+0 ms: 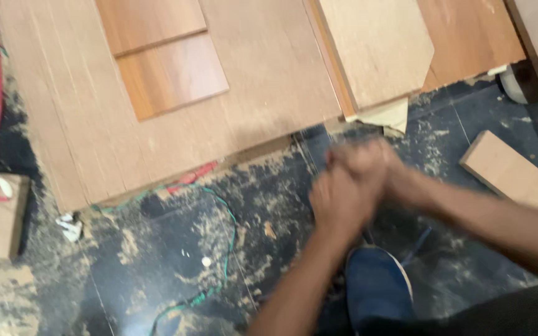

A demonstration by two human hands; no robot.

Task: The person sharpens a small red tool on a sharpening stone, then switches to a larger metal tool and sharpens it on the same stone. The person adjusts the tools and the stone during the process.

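Both hands meet mid-frame, left hand [337, 202] pressed against right hand [375, 168], blurred; whether either grip holds anything, I cannot tell. Green wire [225, 249] trails by the blue shoe [375, 286], lower centre: trip risk on the sawdusty floor [157, 261].

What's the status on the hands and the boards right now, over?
Left hand and right hand pressed together, blurred, holding nothing visible. Plywood sheet lies just beyond. Green wire loose on dusty floor.
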